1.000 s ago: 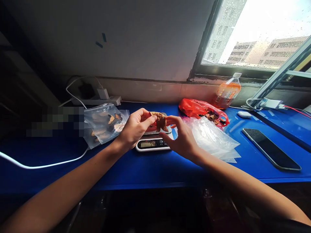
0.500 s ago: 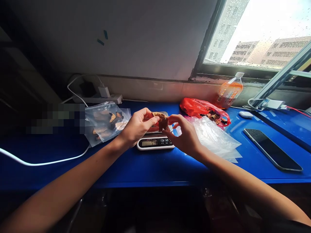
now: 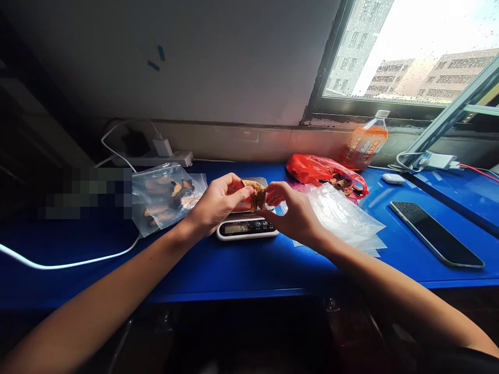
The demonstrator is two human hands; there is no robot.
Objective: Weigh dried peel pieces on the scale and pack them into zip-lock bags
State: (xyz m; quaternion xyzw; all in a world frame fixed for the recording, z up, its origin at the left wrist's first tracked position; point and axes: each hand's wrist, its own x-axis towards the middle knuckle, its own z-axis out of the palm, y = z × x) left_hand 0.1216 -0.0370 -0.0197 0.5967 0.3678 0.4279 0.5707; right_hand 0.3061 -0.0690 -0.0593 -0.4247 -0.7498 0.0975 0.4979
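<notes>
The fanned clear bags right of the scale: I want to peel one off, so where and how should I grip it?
Probably pinch one pointed corner of the clear bags, coming from the right. They lie flat, but their corners spread apart there, on the side toward the phone. On the left, the right hand crowds them.

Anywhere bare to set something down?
Blue tabletop is bare between the digital scale and front edge, and between the clear bag stack and smartphone. Crowded: over the scale, where left hand and right hand flank a dried slice.
</notes>
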